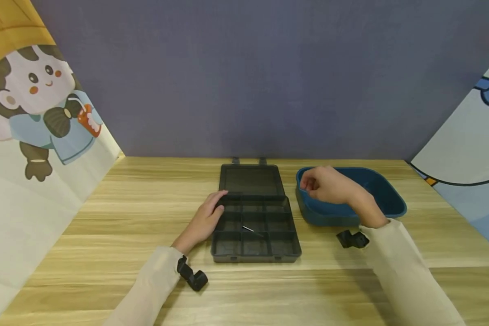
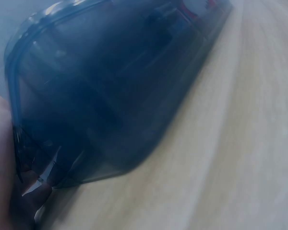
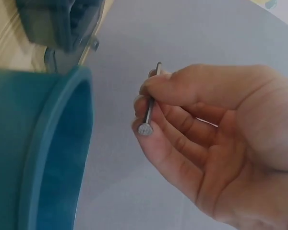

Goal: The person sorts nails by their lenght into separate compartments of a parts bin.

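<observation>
My right hand is raised over the left part of a blue plastic basin. Between thumb and fingertips it pinches a metal nail, whose flat round head shows in the right wrist view. A dark, see-through compartment box stands left of the basin, its lid folded back toward the wall. Inside lies another thin metal nail, slanting near the divider of the middle column. With fingers fairly straight, my left hand rests along the box's left edge; its camera shows the box wall blurred.
Under everything is a wood-grain table, backed by a grey-blue wall. Cartoon-printed panels flank both sides. A black wrist camera sits on the right sleeve, close to the basin's front.
</observation>
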Demonstrator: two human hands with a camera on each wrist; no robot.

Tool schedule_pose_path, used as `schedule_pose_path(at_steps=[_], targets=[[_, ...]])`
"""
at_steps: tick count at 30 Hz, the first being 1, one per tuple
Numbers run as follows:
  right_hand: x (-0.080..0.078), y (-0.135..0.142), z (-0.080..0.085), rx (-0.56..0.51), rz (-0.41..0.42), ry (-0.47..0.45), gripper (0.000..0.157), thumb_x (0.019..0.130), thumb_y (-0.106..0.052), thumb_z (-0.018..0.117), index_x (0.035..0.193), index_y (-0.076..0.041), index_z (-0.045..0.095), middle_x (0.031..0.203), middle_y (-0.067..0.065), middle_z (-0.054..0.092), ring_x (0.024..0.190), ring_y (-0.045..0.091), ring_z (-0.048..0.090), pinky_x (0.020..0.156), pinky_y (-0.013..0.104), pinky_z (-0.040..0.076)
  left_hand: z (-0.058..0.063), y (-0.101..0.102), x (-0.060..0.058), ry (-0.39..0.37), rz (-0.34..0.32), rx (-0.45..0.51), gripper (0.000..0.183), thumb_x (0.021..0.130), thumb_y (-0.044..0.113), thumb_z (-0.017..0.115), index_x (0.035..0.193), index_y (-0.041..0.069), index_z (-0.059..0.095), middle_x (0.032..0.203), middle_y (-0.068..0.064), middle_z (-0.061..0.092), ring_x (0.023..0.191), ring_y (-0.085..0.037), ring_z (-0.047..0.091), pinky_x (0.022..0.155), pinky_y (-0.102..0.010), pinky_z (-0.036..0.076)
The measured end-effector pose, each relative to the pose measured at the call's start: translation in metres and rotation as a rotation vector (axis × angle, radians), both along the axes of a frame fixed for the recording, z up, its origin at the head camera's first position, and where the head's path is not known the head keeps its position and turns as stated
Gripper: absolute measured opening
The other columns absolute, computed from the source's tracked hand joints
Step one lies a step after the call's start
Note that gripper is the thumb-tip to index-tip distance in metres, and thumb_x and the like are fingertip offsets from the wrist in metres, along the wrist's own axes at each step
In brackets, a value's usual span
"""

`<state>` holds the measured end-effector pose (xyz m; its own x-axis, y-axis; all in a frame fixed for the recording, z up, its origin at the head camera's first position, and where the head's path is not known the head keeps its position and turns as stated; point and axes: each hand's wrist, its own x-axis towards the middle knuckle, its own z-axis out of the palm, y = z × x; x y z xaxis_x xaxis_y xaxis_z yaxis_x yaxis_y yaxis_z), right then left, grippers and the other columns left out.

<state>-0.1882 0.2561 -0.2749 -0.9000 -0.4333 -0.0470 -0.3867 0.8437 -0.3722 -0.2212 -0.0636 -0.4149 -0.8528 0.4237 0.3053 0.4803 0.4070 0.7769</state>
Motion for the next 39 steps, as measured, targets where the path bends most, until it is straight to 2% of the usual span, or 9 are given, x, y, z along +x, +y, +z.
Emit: schedule_pose_path(at_steps=[8, 17, 25, 32, 39], targets=[[0.003, -0.019, -0.005, 0.009, 0.03, 0.029, 0.017, 0.086, 0.004, 0.058, 0.096, -0.006, 0.067, 0.086, 0.005, 0.064, 0.073, 0.012, 0.056, 0.067, 0.03, 0.049, 0.0, 0.001, 0.0, 0.009, -0.001, 0.01, 0.043, 0.097, 0.004, 0.044, 0.139, -0.001, 0.043, 0.143, -0.021, 0.043, 0.135, -0.038, 0.037, 0.111, -0.054, 0.029], [0.003, -0.04, -0.012, -0.014, 0.1, 0.036, 0.015, 0.085, 0.005, 0.058, 0.093, -0.005, 0.066, 0.081, 0.004, 0.063, 0.069, 0.01, 0.054, 0.063, 0.027, 0.048, 0.0, 0.0, -0.001, 0.013, 0.005, 0.004, 0.043, 0.096, 0.004, 0.044, 0.139, -0.002, 0.044, 0.142, -0.021, 0.044, 0.135, -0.038, 0.038, 0.111, -0.053, 0.029], [0.002, -0.059, -0.016, -0.008, 0.115, -0.016, 0.015, 0.086, 0.004, 0.058, 0.095, -0.005, 0.067, 0.08, 0.003, 0.063, 0.068, 0.01, 0.053, 0.063, 0.026, 0.047, -0.001, 0.001, -0.001, 0.003, -0.002, 0.004, 0.043, 0.097, 0.004, 0.043, 0.14, -0.001, 0.042, 0.143, -0.021, 0.042, 0.136, -0.038, 0.037, 0.111, -0.053, 0.029], [0.002, -0.075, -0.021, -0.036, 0.155, -0.007, 0.015, 0.086, 0.002, 0.059, 0.094, -0.007, 0.067, 0.08, 0.001, 0.063, 0.07, 0.009, 0.055, 0.063, 0.025, 0.048, -0.003, 0.0, -0.001, 0.0, 0.01, 0.009, 0.043, 0.097, 0.003, 0.044, 0.14, 0.0, 0.043, 0.143, -0.02, 0.043, 0.136, -0.036, 0.037, 0.112, -0.052, 0.028], [0.0, -0.082, -0.031, -0.051, 0.145, 0.023, 0.015, 0.086, 0.002, 0.06, 0.094, -0.006, 0.068, 0.079, -0.001, 0.063, 0.067, 0.007, 0.053, 0.063, 0.024, 0.048, -0.003, 0.0, -0.002, 0.011, 0.002, -0.002, 0.044, 0.097, 0.003, 0.043, 0.14, 0.0, 0.042, 0.144, -0.02, 0.042, 0.136, -0.036, 0.037, 0.112, -0.053, 0.029]])
